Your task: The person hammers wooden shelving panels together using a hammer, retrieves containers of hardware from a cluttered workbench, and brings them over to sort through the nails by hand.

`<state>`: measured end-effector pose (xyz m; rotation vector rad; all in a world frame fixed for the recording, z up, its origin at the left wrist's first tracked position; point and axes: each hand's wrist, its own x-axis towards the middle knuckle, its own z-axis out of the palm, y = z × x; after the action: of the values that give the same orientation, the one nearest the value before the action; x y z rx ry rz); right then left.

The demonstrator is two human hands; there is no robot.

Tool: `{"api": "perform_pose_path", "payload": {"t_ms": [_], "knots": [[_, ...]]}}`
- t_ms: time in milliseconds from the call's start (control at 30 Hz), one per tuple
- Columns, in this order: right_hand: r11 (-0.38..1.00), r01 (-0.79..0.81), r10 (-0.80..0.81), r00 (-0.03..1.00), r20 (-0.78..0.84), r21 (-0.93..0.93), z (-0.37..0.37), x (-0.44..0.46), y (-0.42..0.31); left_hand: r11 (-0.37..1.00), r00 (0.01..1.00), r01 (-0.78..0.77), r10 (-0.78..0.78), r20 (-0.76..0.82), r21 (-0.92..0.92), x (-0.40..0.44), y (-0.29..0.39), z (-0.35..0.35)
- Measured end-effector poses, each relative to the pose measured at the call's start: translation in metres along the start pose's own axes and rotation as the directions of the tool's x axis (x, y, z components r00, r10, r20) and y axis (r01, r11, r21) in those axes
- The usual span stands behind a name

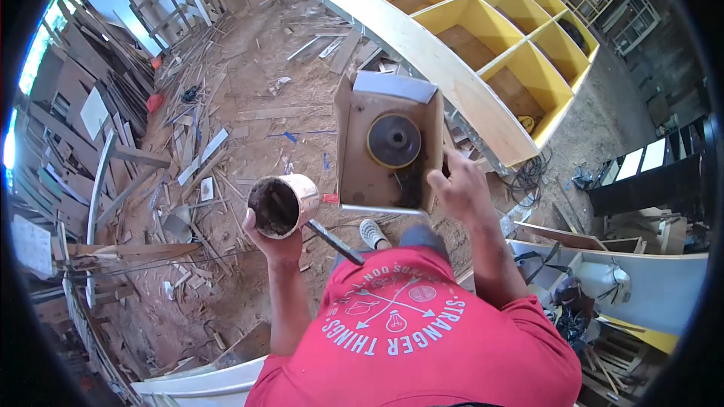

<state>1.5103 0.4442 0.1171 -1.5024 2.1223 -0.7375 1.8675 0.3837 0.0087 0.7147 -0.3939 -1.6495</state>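
My left hand is wrapped round a whitish cup-shaped container, tilted so that its dark, dirty inside shows. Just right of it, a dark stick slants down toward my red shirt. On the other side, my right hand has its fingers closed at the right wall of an open cardboard box, and appears to grip that edge. Inside the box lies a round dark disc with a yellowish rim and a hub in its centre. Dark material fills the box's lower right corner.
A large yellow compartmented wooden frame curves across the upper right. Wood scraps litter the dirt floor. Boards lean at the left. At the lower right, a white panel stands beside black plastic bags.
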Motion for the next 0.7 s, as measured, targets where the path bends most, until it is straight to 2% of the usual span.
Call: {"api": "perform_pose_path", "payload": {"t_ms": [100,167,267,400,533,700], "knots": [[1.000,0.005,-0.004,1.000,-0.028,0.021,0.009,0.054,-0.030,0.999,0.996,-0.036,0.035,0.076,0.020,0.048,0.031,0.018],[0.999,0.026,-0.024,0.999,-0.028,0.047,0.016,0.086,-0.049,0.999,0.998,-0.052,0.052,0.044,0.009,0.070,0.046,0.027],[1.000,0.013,-0.015,0.998,0.056,0.027,0.034,0.150,-0.086,0.995,0.996,-0.092,0.092,0.009,0.025,0.123,0.066,0.027],[0.994,0.109,-0.105,0.986,0.128,-0.023,0.078,0.246,-0.116,0.994,0.993,-0.105,0.105,-0.050,0.012,0.206,0.096,0.020],[0.980,0.195,-0.185,0.963,0.198,-0.036,0.130,0.372,-0.160,0.989,0.986,-0.144,0.146,-0.077,0.029,0.311,0.136,0.027],[0.967,0.256,-0.247,0.925,0.289,0.010,0.178,0.520,-0.243,0.976,0.957,-0.213,0.217,-0.192,0.039,0.439,0.209,0.018]]}}
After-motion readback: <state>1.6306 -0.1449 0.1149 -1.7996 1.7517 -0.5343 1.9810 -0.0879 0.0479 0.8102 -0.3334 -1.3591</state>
